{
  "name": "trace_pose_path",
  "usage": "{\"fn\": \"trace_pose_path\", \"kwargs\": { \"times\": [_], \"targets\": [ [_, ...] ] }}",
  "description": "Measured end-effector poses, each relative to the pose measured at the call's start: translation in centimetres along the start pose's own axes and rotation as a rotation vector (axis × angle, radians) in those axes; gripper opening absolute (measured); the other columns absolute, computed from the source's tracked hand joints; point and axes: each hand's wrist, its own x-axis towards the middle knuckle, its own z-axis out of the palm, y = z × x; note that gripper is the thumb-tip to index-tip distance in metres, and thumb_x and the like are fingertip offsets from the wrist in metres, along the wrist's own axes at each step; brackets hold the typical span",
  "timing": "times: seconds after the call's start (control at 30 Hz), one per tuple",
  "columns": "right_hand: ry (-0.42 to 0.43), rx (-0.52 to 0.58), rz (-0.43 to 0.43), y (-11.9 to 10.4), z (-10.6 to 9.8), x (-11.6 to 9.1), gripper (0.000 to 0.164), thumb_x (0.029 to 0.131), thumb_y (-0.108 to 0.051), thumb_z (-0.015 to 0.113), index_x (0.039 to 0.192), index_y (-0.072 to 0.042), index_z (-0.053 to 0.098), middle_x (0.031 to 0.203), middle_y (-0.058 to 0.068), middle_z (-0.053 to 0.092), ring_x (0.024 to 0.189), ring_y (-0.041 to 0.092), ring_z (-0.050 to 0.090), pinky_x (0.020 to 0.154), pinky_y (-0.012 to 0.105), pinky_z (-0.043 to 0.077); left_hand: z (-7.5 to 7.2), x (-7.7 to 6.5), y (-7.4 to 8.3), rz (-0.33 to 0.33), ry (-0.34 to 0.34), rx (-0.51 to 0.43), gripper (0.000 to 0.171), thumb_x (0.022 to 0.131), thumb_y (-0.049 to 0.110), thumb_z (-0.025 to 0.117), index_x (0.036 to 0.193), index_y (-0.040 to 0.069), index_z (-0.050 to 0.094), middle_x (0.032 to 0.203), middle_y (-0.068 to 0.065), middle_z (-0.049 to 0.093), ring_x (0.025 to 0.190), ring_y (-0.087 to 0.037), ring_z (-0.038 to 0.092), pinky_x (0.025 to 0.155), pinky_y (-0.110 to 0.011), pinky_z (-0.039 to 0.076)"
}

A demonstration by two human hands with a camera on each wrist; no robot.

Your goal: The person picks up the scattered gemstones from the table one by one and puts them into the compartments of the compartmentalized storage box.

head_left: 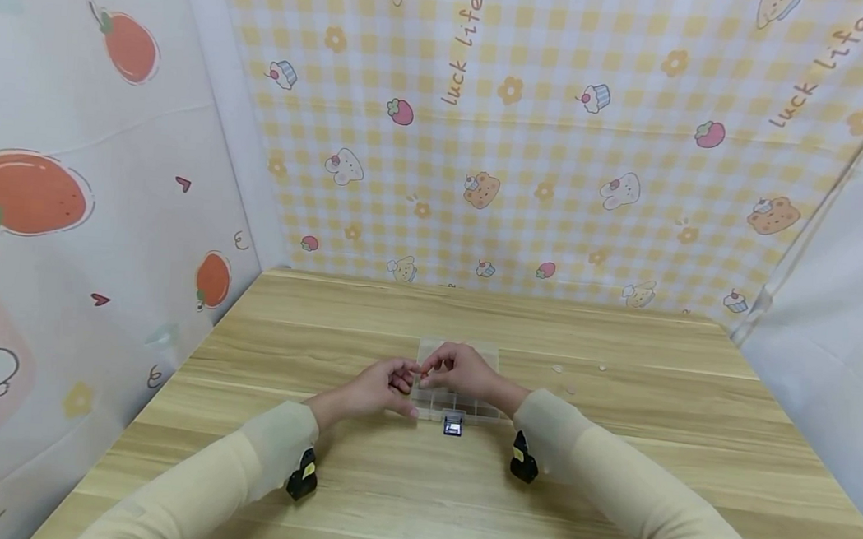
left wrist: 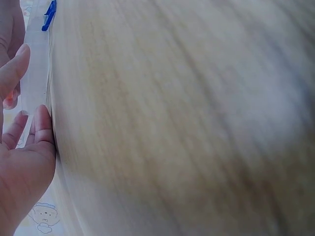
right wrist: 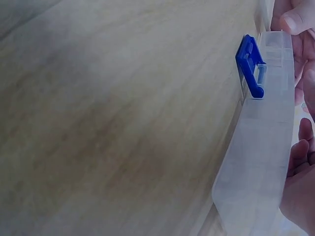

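Note:
A clear plastic compartment box (head_left: 465,405) sits on the wooden table, its lid raised at the far side and its blue latch (head_left: 453,424) hanging at the front. My right hand (head_left: 462,370) is over the left part of the box, thumb and fingers pinching a small orange-red piece (head_left: 424,375), mostly covered by the fingertips. At the box's left side is my left hand (head_left: 383,386), thumb apart and fingers loosely bent, its fingertips close to the right hand's. In the left wrist view, the left palm (left wrist: 24,172) faces up with nothing in it.
Several small pale bits, one of them a whitish piece (head_left: 557,368), lie on the table to the right of the box. A yellow checked cloth (head_left: 528,143) hangs behind the table's far edge, and a printed white cloth (head_left: 141,161) hangs along the left.

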Motion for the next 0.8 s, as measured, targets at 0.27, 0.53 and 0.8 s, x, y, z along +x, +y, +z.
{"fn": "trace_pose_path", "kwargs": {
  "times": [0.27, 0.53, 0.8],
  "targets": [
    [-0.006, -0.014, 0.005, 0.07, 0.14, 0.03, 0.015, 0.08, -0.015, 0.081, 0.093, -0.013, 0.075, 0.092, -0.003, 0.061, 0.077, 0.016, 0.046, 0.066, 0.027, 0.041, -0.01, 0.01, 0.03, 0.016, -0.007, 0.006, 0.068, 0.074, 0.006, 0.084, 0.132, -0.002, 0.05, 0.108, -0.01, 0.055, 0.098, -0.023, 0.054, 0.086, -0.032, 0.047],
    [-0.001, -0.037, 0.012, -0.2, 0.12, 0.02, 0.015, 0.08, -0.015, 0.081, 0.092, -0.011, 0.075, 0.09, -0.003, 0.06, 0.08, 0.016, 0.048, 0.068, 0.029, 0.041, 0.02, -0.05, 0.02, 0.011, -0.001, 0.012, 0.069, 0.073, 0.006, 0.085, 0.133, -0.001, 0.051, 0.107, -0.009, 0.055, 0.097, -0.022, 0.053, 0.086, -0.033, 0.046],
    [-0.001, -0.038, 0.028, -0.19, 0.26, 0.13, 0.014, 0.08, -0.013, 0.081, 0.092, -0.011, 0.075, 0.09, -0.002, 0.06, 0.081, 0.016, 0.049, 0.07, 0.03, 0.042, 0.05, -0.35, 0.56, 0.025, -0.007, 0.004, 0.067, 0.075, 0.004, 0.084, 0.132, -0.004, 0.05, 0.108, -0.014, 0.055, 0.098, -0.025, 0.054, 0.086, -0.033, 0.047]
  ]
}}
